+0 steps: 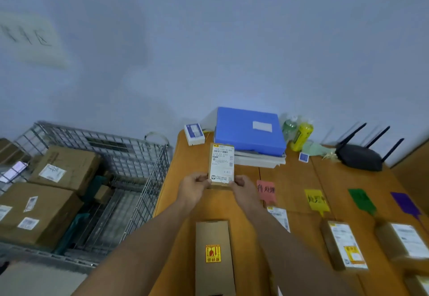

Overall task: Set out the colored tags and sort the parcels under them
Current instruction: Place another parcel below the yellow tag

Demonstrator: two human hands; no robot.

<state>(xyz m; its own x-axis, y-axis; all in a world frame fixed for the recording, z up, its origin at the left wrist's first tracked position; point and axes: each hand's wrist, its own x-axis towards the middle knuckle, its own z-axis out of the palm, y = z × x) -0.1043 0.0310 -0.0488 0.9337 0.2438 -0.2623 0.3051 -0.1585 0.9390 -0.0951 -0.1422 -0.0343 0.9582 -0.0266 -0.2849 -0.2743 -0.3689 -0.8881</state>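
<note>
Both hands hold up a small brown parcel with a white shipping label facing me, above the table's left part. My left hand grips its lower left edge, my right hand its lower right. On the orange table lie four tags in a row: pink, yellow, green, purple. A parcel lies under the pink tag, partly hidden by my right arm. Another parcel lies under the yellow tag, one more near the purple tag. A long brown box with a yellow-red sticker lies below my hands.
A wire cage cart left of the table holds several cardboard boxes. At the table's back stand a blue folder on a paper stack, a small white box, two bottles and a black router.
</note>
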